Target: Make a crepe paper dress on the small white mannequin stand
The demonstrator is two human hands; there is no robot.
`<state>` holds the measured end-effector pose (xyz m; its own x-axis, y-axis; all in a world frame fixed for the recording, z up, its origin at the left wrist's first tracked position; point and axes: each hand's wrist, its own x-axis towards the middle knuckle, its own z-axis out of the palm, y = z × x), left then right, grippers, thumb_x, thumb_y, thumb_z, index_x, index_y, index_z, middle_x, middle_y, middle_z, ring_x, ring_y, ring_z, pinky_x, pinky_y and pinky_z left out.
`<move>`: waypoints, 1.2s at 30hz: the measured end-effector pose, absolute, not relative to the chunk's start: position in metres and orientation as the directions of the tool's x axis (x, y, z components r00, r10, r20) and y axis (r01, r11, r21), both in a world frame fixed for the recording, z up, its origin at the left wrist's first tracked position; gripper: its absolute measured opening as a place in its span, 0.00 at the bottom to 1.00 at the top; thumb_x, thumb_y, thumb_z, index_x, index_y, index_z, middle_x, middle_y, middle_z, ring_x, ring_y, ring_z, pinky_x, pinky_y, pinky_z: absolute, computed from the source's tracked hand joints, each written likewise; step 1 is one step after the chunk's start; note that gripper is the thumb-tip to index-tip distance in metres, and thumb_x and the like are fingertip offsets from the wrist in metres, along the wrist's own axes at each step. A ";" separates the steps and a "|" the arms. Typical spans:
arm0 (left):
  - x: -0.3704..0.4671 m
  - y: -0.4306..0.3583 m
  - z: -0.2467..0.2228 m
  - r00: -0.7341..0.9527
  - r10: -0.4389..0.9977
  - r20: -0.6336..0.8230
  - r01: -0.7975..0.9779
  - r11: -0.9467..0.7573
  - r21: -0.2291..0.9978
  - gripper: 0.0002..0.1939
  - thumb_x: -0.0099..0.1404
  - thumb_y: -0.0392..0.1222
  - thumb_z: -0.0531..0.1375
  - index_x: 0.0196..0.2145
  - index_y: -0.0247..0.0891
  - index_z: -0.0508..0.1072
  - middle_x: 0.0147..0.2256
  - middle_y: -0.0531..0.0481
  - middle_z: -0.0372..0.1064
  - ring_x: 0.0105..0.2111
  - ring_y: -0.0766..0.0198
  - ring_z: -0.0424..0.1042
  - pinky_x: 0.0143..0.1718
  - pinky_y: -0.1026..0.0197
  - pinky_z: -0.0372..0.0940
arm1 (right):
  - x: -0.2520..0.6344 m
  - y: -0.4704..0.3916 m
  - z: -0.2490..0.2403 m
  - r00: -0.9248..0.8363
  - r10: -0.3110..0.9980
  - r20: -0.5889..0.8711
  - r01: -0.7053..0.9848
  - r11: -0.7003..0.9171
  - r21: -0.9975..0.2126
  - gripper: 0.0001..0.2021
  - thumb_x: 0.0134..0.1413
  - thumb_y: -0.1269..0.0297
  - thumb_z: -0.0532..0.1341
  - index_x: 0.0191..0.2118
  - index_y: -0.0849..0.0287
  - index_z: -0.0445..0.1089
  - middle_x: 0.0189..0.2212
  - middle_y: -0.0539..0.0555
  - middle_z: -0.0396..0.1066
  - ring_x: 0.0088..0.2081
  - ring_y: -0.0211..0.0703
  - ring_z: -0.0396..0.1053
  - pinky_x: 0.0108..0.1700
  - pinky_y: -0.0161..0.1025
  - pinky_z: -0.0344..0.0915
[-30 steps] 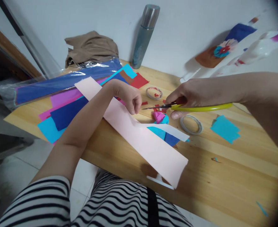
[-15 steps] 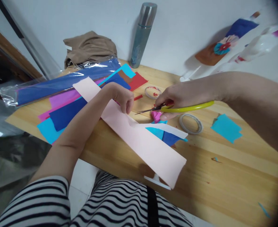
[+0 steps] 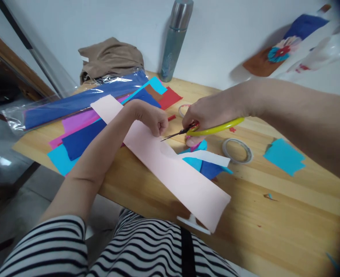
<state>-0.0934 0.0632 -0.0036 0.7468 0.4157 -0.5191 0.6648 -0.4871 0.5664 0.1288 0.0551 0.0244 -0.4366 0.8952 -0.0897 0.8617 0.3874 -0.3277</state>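
The pale pink crepe paper lies slantwise across the desk, partly cut. A narrow pale strip stands free of it along the far edge, its loose end lying out to the right; at its inner end it joins the wide part near the middle of the pink paper. From that join up to the upper-left end, the pink paper looks whole, though the forearm covers part of it. By that reading, roughly the right half of the long edge is parted and the rest is uncut.

The left hand is curled, fingertips seemingly pinching the far edge of the pink paper; the exact contact is partly hidden. The right hand is closed round the yellow-handled scissors, whose blades point at the pink paper just beside the left fingertips. The blades look nearly together, and I cannot tell whether they touch the paper.

Beyond the loose strip are a bright pink and blue crepe bundle and a tape roll; farther right of the pink paper lies a cut cyan piece. To its left are uncut-looking coloured sheets. Beyond it, against the wall, leans a wrapped bottle bearing a finished-looking paper flower.
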 end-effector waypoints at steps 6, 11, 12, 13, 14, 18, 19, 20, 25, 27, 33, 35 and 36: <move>-0.093 0.059 0.005 0.709 0.452 -0.541 0.704 -0.418 0.574 0.07 0.59 0.30 0.59 0.32 0.31 0.77 0.29 0.54 0.74 0.33 0.66 0.67 0.40 0.63 0.58 | 0.103 0.048 0.041 -0.615 0.607 -0.503 0.771 0.598 -0.221 0.23 0.68 0.52 0.58 0.26 0.62 0.72 0.23 0.43 0.71 0.25 0.27 0.61 0.30 0.31 0.53; -0.093 0.057 0.007 0.721 0.472 -0.508 0.692 -0.458 0.557 0.06 0.59 0.29 0.59 0.31 0.31 0.77 0.27 0.55 0.72 0.32 0.67 0.66 0.39 0.64 0.58 | 0.069 0.064 0.062 -0.531 0.378 -0.759 0.650 0.756 -0.078 0.15 0.58 0.66 0.69 0.22 0.62 0.73 0.12 0.36 0.54 0.18 0.26 0.49 0.24 0.32 0.45; -0.093 0.057 0.007 0.718 0.473 -0.510 0.695 -0.457 0.555 0.06 0.59 0.29 0.59 0.31 0.31 0.77 0.27 0.55 0.72 0.32 0.67 0.66 0.40 0.64 0.58 | 0.066 0.066 0.064 -0.527 0.373 -0.764 0.643 0.763 -0.071 0.15 0.58 0.68 0.68 0.21 0.62 0.72 0.12 0.35 0.53 0.17 0.26 0.48 0.23 0.32 0.45; -0.093 0.057 0.007 0.717 0.471 -0.514 0.696 -0.452 0.557 0.06 0.59 0.28 0.59 0.31 0.31 0.77 0.27 0.55 0.73 0.33 0.67 0.66 0.40 0.64 0.58 | 0.064 0.066 0.064 -0.522 0.369 -0.769 0.638 0.767 -0.065 0.15 0.58 0.69 0.68 0.21 0.61 0.72 0.12 0.35 0.52 0.17 0.26 0.48 0.23 0.32 0.44; -0.092 0.056 0.007 0.717 0.468 -0.516 0.696 -0.448 0.561 0.07 0.59 0.28 0.59 0.31 0.30 0.77 0.27 0.55 0.73 0.33 0.66 0.67 0.41 0.64 0.58 | 0.064 0.067 0.064 -0.515 0.364 -0.776 0.635 0.770 -0.061 0.15 0.58 0.70 0.68 0.20 0.61 0.71 0.11 0.35 0.52 0.17 0.26 0.48 0.23 0.31 0.44; -0.092 0.056 0.007 0.733 0.461 -0.500 0.680 -0.462 0.570 0.07 0.59 0.27 0.59 0.31 0.31 0.76 0.27 0.55 0.73 0.33 0.66 0.67 0.41 0.63 0.60 | 0.061 0.068 0.063 -0.486 0.342 -0.805 0.645 0.762 -0.066 0.17 0.55 0.67 0.70 0.19 0.62 0.68 0.12 0.34 0.51 0.18 0.24 0.49 0.23 0.30 0.45; -0.092 0.056 0.007 0.735 0.462 -0.496 0.677 -0.467 0.569 0.06 0.59 0.27 0.59 0.31 0.31 0.76 0.27 0.55 0.73 0.33 0.66 0.67 0.41 0.63 0.60 | 0.060 0.069 0.063 -0.477 0.337 -0.811 0.650 0.757 -0.068 0.17 0.56 0.65 0.70 0.20 0.62 0.68 0.12 0.34 0.50 0.18 0.24 0.49 0.24 0.30 0.46; -0.092 0.057 0.007 0.736 0.461 -0.495 0.676 -0.470 0.568 0.06 0.59 0.27 0.59 0.30 0.31 0.76 0.27 0.55 0.73 0.33 0.66 0.67 0.42 0.63 0.60 | 0.059 0.070 0.063 -0.464 0.335 -0.820 0.660 0.749 -0.067 0.17 0.56 0.64 0.69 0.20 0.63 0.69 0.12 0.33 0.50 0.17 0.23 0.49 0.25 0.30 0.47; -0.092 0.058 0.007 0.734 0.440 -0.518 0.679 -0.491 0.545 0.06 0.60 0.29 0.57 0.32 0.30 0.75 0.27 0.57 0.71 0.35 0.68 0.67 0.44 0.64 0.59 | 0.054 0.073 0.063 -0.347 0.335 -0.876 0.750 0.660 -0.044 0.18 0.61 0.62 0.60 0.24 0.71 0.70 0.14 0.32 0.59 0.19 0.19 0.55 0.30 0.31 0.51; -0.092 0.058 0.007 0.741 0.427 -0.519 0.671 -0.494 0.553 0.06 0.61 0.30 0.57 0.33 0.29 0.75 0.27 0.57 0.71 0.35 0.69 0.68 0.43 0.64 0.60 | 0.054 0.074 0.062 -0.332 0.339 -0.880 0.782 0.621 -0.056 0.20 0.61 0.62 0.60 0.21 0.73 0.67 0.15 0.33 0.61 0.20 0.17 0.58 0.31 0.32 0.52; -0.091 0.057 0.005 0.735 0.430 -0.524 0.678 -0.458 0.575 0.06 0.59 0.29 0.58 0.31 0.31 0.75 0.26 0.57 0.71 0.33 0.69 0.67 0.41 0.65 0.60 | 0.056 0.077 0.059 -0.286 0.394 -0.873 0.865 0.499 -0.059 0.25 0.57 0.59 0.64 0.17 0.72 0.62 0.22 0.37 0.70 0.27 0.20 0.70 0.34 0.29 0.58; -0.092 0.058 0.004 0.737 0.433 -0.519 0.676 -0.441 0.590 0.05 0.58 0.29 0.59 0.31 0.32 0.75 0.27 0.57 0.72 0.34 0.67 0.67 0.42 0.64 0.61 | 0.057 0.076 0.059 -0.303 0.393 -0.868 0.852 0.520 -0.062 0.24 0.56 0.60 0.64 0.17 0.73 0.63 0.22 0.37 0.71 0.28 0.21 0.70 0.35 0.28 0.58; -0.093 0.058 0.004 0.739 0.432 -0.517 0.673 -0.438 0.596 0.05 0.57 0.29 0.59 0.31 0.32 0.75 0.27 0.56 0.72 0.34 0.66 0.68 0.42 0.64 0.62 | 0.057 0.075 0.059 -0.313 0.389 -0.867 0.840 0.539 -0.061 0.23 0.56 0.61 0.64 0.18 0.73 0.64 0.22 0.37 0.71 0.27 0.20 0.70 0.34 0.28 0.58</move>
<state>-0.0926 0.0581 0.0036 0.7390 0.4324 -0.5166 0.6730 -0.4382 0.5959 0.0573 0.0754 0.0594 -0.3127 0.3886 -0.8667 0.8400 0.5391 -0.0613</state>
